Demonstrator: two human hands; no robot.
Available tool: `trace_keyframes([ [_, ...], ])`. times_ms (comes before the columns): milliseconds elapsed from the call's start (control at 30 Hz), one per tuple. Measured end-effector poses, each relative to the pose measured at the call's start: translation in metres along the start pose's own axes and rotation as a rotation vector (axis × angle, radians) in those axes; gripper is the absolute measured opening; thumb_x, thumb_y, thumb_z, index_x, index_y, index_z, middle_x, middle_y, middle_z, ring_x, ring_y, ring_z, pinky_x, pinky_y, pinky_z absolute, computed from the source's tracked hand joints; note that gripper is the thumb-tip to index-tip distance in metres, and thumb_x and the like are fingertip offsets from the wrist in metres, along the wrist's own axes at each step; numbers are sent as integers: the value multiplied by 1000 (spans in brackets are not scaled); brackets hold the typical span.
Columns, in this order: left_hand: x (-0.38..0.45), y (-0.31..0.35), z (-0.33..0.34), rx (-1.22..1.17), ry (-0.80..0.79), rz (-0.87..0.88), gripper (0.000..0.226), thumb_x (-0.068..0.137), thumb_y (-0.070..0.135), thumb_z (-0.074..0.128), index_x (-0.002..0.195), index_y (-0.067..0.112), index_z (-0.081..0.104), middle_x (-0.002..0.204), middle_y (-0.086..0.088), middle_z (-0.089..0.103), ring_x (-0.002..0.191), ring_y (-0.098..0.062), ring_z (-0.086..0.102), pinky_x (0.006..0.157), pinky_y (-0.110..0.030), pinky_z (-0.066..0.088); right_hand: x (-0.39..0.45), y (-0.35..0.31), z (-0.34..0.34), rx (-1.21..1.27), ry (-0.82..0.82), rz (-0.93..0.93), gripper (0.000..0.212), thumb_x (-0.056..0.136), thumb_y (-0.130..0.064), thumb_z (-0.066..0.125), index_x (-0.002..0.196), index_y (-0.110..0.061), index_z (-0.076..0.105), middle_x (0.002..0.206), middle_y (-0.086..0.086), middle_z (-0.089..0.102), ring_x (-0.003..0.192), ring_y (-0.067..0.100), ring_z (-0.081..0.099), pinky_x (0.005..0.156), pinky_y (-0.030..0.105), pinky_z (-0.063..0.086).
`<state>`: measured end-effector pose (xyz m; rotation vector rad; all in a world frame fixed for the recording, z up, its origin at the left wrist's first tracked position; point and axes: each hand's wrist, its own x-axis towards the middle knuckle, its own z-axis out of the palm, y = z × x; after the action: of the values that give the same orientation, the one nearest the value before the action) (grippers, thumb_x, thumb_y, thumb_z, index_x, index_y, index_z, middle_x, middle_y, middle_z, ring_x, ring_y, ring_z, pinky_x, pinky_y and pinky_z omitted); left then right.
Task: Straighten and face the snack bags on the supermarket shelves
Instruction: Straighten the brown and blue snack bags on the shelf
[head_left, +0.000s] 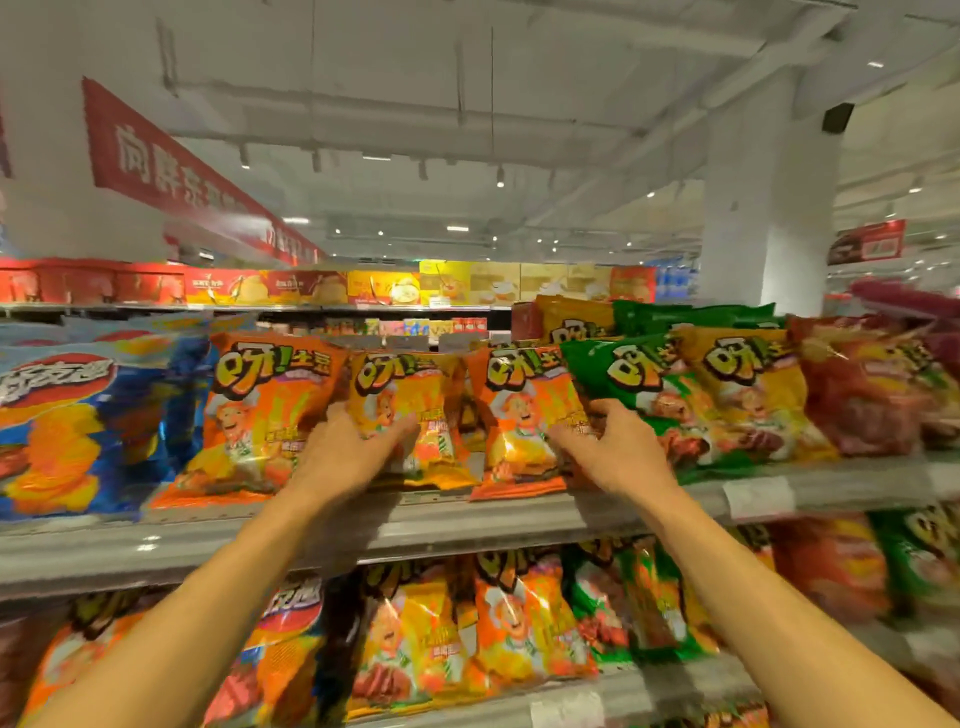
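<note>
Snack bags stand in a row on the upper shelf (467, 525). My left hand (348, 452) grips the lower left edge of a yellow-orange bag (415, 395) in the middle, which leans and sits a little behind its neighbours. My right hand (618, 452) pinches the right edge of an orange bag (519, 410), between it and a green bag (639, 374). Another orange bag (260, 410) stands upright left of my left hand. Motion blur softens both hands.
Blue bags (78, 426) fill the shelf's left end; a yellow bag (748, 384) and a red bag (862, 400) lean at the right. The lower shelf holds more bags (519, 613). A white pillar (763, 208) stands behind at the right.
</note>
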<state>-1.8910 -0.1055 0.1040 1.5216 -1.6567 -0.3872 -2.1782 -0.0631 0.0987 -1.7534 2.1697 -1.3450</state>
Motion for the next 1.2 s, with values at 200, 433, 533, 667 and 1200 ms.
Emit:
trace_keyframes([
  [200, 13, 5, -4, -166, -210, -97, 64, 62, 77, 71, 69, 14, 65, 70, -1, 71, 72, -16, 65, 82, -35, 47, 38, 0, 0, 301, -405, 110, 68, 62, -73, 81, 107, -23, 69, 102, -3, 73, 91, 15, 67, 75, 33, 55],
  [433, 17, 3, -6, -217, -298, -109, 57, 65, 66, 79, 41, 19, 57, 58, -2, 65, 48, -6, 55, 70, -27, 44, 45, -4, 4, 353, -490, 145, 77, 59, -62, 90, 120, -21, 68, 117, 2, 73, 106, 23, 68, 96, 42, 55],
  [533, 15, 0, -5, -267, -287, -95, 52, 64, 65, 80, 49, 19, 60, 61, -3, 68, 50, -6, 57, 70, -26, 44, 44, -7, 4, 401, -468, 68, 62, 65, -52, 91, 117, -25, 70, 111, -3, 74, 94, 12, 70, 70, 24, 53],
  [667, 14, -2, -3, -292, -252, -90, 51, 63, 65, 81, 58, 18, 63, 67, -4, 72, 53, -6, 61, 71, -26, 44, 42, -17, 2, 366, -415, -31, 63, 70, -45, 90, 124, -23, 67, 112, -4, 73, 98, 12, 68, 79, 27, 56],
  [1200, 20, 47, 52, -507, -261, 18, 49, 54, 55, 89, 69, 14, 67, 71, -10, 75, 57, -14, 67, 59, -24, 54, 13, 21, -76, 278, 43, -46, 58, 66, -56, 87, 107, -31, 55, 94, -15, 63, 84, 5, 60, 69, 26, 48],
])
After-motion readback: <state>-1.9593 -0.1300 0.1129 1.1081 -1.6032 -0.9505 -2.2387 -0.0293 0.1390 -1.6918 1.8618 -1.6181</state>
